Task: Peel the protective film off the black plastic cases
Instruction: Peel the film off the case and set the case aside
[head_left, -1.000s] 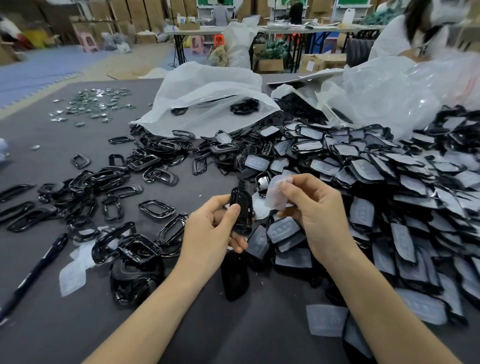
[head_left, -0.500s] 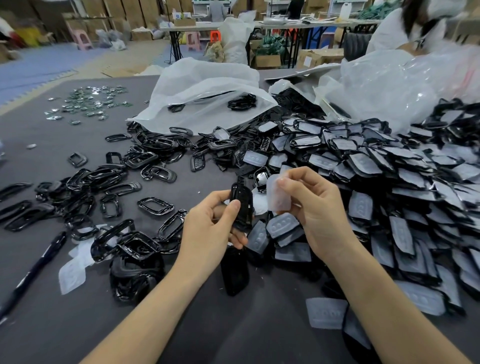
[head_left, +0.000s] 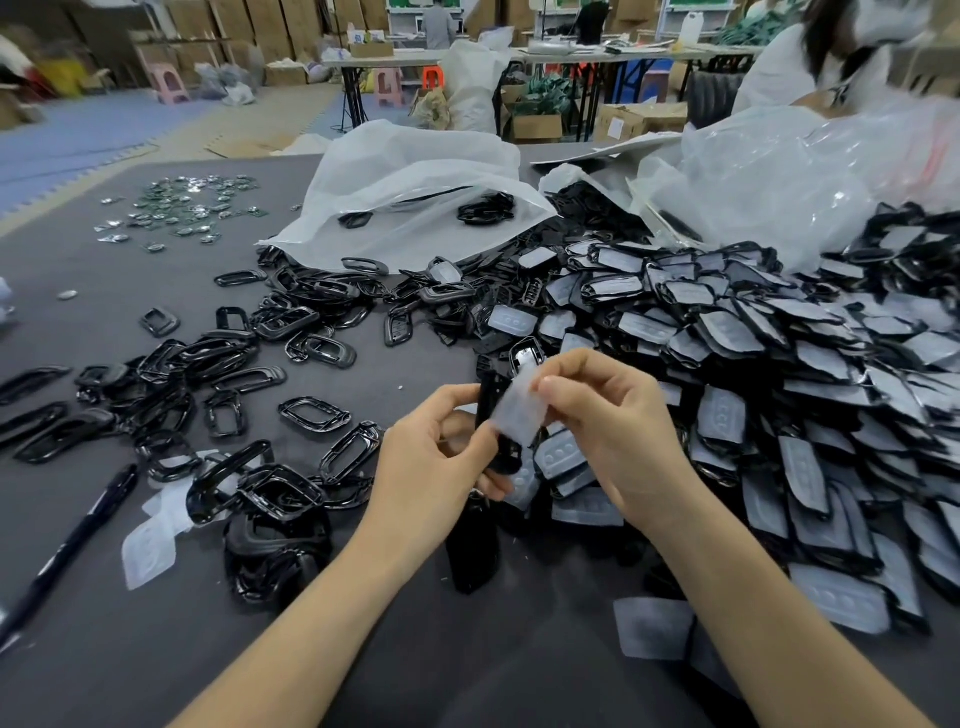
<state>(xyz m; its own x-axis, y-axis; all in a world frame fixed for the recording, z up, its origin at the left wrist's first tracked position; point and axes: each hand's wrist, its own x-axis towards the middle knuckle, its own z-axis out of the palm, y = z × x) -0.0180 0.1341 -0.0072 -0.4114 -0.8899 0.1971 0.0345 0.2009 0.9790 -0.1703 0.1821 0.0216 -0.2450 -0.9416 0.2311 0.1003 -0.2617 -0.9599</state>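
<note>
Left hand (head_left: 431, 462) grips case (head_left: 488, 400), right hand (head_left: 618, 436) pinches film (head_left: 519, 415).

Frames (head_left: 218, 395) left of cases (head_left: 779, 374), bag (head_left: 410, 182) behind.

Left hand (head_left: 431, 457) grips a black case (head_left: 496, 415) upright — right hand (head_left: 618, 431) pinches its film (head_left: 519, 413) over the bench (head_left: 104, 649).

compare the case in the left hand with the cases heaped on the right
The held case stands upright in the left hand; the heaped cases lie overlapping on the table. The held case's film is lifted away, pinched by the right hand; the heaped cases' films lie flat on them. Both are black plastic.
</note>
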